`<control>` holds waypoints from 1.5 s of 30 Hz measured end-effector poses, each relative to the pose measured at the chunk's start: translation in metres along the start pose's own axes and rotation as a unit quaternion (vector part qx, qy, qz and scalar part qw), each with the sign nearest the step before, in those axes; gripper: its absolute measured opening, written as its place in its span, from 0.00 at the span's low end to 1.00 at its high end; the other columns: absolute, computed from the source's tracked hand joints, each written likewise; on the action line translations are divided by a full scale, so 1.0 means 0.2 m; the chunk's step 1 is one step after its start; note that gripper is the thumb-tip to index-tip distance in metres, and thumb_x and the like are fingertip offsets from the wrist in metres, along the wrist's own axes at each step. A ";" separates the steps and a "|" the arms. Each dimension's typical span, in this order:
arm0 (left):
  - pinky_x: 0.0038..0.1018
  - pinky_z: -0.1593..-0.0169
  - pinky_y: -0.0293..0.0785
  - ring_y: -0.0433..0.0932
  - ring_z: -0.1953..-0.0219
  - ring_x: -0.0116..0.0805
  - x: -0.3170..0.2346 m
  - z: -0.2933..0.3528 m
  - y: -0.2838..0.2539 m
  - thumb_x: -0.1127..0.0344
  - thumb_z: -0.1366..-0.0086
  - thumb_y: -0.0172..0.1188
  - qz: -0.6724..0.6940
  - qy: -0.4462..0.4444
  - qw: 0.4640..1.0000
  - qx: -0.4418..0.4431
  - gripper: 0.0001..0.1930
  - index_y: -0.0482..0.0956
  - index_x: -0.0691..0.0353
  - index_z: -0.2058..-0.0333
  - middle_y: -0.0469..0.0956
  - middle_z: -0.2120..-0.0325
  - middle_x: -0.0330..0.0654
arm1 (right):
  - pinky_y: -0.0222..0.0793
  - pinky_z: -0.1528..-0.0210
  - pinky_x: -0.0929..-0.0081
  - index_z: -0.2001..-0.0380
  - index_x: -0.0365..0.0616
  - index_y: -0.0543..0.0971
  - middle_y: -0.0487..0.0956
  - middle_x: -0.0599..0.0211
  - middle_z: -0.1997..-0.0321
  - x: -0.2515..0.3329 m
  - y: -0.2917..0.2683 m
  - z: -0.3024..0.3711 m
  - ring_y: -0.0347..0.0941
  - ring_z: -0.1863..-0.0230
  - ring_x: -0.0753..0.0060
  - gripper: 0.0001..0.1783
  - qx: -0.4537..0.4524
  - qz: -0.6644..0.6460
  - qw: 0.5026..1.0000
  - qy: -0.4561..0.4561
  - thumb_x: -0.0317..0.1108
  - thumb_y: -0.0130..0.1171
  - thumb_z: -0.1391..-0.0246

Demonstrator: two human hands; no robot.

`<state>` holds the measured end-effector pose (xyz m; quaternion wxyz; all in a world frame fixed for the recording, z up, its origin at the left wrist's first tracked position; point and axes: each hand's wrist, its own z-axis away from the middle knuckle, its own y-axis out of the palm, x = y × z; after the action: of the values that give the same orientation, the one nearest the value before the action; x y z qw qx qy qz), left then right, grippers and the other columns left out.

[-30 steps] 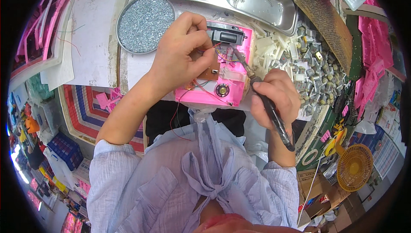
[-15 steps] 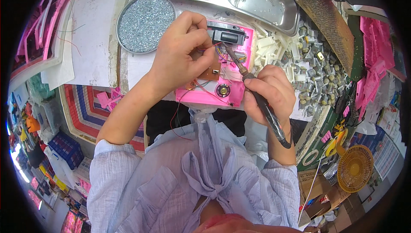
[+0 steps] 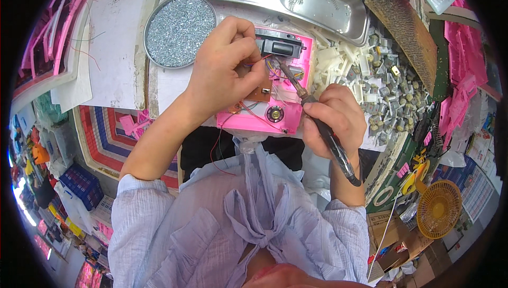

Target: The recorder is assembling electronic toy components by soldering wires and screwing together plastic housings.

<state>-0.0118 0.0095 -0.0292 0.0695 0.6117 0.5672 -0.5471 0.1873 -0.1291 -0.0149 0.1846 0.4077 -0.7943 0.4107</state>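
Head: two hands (image 3: pixel 227 71), one soldering iron (image 3: pixel 323 124)

The housing (image 3: pixel 286 116) lies at the bench's front edge, under both hands. A round dish of screws (image 3: pixel 177 29) sits behind it to the left, a divided tray (image 3: pixel 317 7) directly behind, loose parts (image 3: pixel 386 92) heaped to its right.
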 end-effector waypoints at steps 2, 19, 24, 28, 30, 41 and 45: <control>0.32 0.65 0.72 0.75 0.71 0.38 -0.01 0.00 0.00 0.75 0.54 0.68 -0.002 -0.006 1.000 0.003 0.08 0.75 0.64 0.78 0.73 0.66 0.44 | 0.67 0.71 0.66 0.61 0.43 0.81 0.71 0.66 0.78 0.01 -0.01 0.00 0.70 0.75 0.59 0.20 -0.002 0.000 1.000 0.001 0.23 0.69 0.64; 0.32 0.67 0.73 0.75 0.71 0.39 -0.01 0.00 0.02 0.75 0.54 0.68 -0.031 -0.004 0.999 -0.011 0.09 0.74 0.63 0.78 0.73 0.65 0.45 | 0.66 0.72 0.66 0.62 0.41 0.82 0.72 0.65 0.78 -0.01 -0.02 -0.01 0.69 0.76 0.59 0.18 0.004 -0.004 1.000 0.006 0.23 0.69 0.63; 0.33 0.67 0.73 0.76 0.70 0.40 -0.01 -0.01 0.04 0.75 0.55 0.68 -0.041 -0.004 0.999 -0.019 0.09 0.74 0.63 0.79 0.73 0.65 0.45 | 0.66 0.72 0.66 0.64 0.40 0.82 0.72 0.65 0.78 -0.02 0.00 0.00 0.69 0.77 0.59 0.16 -0.005 -0.008 1.000 0.002 0.24 0.68 0.62; 0.34 0.67 0.73 0.76 0.70 0.41 -0.01 -0.01 0.04 0.75 0.55 0.68 -0.054 0.005 0.998 -0.020 0.09 0.73 0.63 0.79 0.73 0.65 0.45 | 0.65 0.72 0.66 0.64 0.40 0.82 0.71 0.65 0.78 -0.03 0.01 -0.01 0.69 0.77 0.60 0.16 0.007 -0.009 1.000 0.008 0.24 0.68 0.61; 0.33 0.67 0.73 0.76 0.70 0.41 -0.01 0.00 0.04 0.75 0.55 0.68 -0.054 0.003 0.998 -0.019 0.09 0.73 0.63 0.79 0.73 0.65 0.44 | 0.65 0.72 0.67 0.64 0.40 0.82 0.71 0.65 0.79 -0.04 0.02 -0.01 0.69 0.77 0.60 0.16 0.009 -0.014 1.000 0.006 0.25 0.68 0.61; 0.26 0.69 0.71 0.74 0.72 0.32 -0.01 0.00 0.04 0.78 0.52 0.67 -0.060 0.012 0.998 -0.008 0.08 0.75 0.65 0.76 0.72 0.61 0.44 | 0.66 0.71 0.67 0.64 0.39 0.82 0.71 0.66 0.79 -0.03 0.03 -0.03 0.69 0.77 0.61 0.17 0.001 -0.012 1.000 0.004 0.24 0.69 0.62; 0.25 0.70 0.70 0.74 0.72 0.31 -0.01 0.00 0.04 0.78 0.52 0.67 -0.060 0.001 0.998 -0.007 0.08 0.74 0.65 0.77 0.73 0.61 0.44 | 0.66 0.71 0.67 0.63 0.40 0.82 0.71 0.66 0.79 -0.03 0.03 -0.03 0.69 0.77 0.61 0.17 0.001 -0.012 1.000 0.004 0.24 0.69 0.62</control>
<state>-0.0052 0.0057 -0.0319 0.0402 0.5765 0.6071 -0.5454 0.1862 -0.1186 -0.0179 0.1923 0.4159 -0.7883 0.4107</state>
